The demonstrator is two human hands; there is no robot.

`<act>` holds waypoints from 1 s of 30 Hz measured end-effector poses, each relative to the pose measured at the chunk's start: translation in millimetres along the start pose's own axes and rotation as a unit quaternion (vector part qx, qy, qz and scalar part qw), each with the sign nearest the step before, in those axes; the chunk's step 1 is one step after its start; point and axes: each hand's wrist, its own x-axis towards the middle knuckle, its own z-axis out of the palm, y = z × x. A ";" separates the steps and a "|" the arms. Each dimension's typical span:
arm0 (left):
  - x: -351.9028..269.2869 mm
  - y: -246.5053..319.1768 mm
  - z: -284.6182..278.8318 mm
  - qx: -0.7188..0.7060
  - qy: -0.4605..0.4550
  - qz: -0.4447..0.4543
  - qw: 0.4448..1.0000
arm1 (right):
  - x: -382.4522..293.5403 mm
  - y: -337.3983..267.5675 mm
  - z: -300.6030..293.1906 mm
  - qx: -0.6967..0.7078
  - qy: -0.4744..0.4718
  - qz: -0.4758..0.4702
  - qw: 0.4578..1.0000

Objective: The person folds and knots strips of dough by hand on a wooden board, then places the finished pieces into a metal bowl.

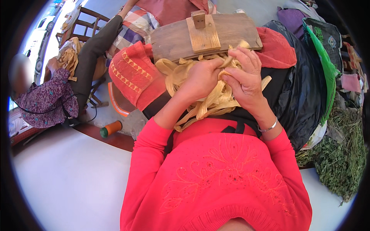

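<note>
My left hand (203,77) pinches a twisted, tan cord of husk-like plant strips (227,61) between thumb and forefinger. My right hand (245,73) faces it with fingers bent around the same cord and a folded strip end at the thumb; a pale tuft rises above the fingertips. Beneath both hands, a loose heap of flat yellowish strips (205,107) lies over my lap. Just beyond them, a wooden board (170,37) rests across my knees, with a lighter plank (203,37) and an upright wooden block (198,19) on top. Red towels (131,72) show on both sides under the board.
A seated person (47,98) at left handles similar strips (69,59). An orange-and-green spool (111,129) lies on the floor. To my right are a black plastic bag (300,95), a green-edged bag (325,66) and a pile of dried green plants (338,158). A wooden chair (86,26) stands at upper left.
</note>
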 end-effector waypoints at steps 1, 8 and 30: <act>-0.9 9.7 -4.0 0.178 0.013 0.081 0.981 | 3.2 -0.3 -1.5 -0.066 -0.007 -0.032 0.997; 1.0 21.4 -5.9 0.263 0.093 0.045 0.959 | -9.3 18.3 20.5 0.288 0.033 0.283 0.914; -2.8 -1.5 35.0 -0.161 0.223 -0.021 0.961 | -14.1 35.8 49.9 0.468 0.129 0.371 0.792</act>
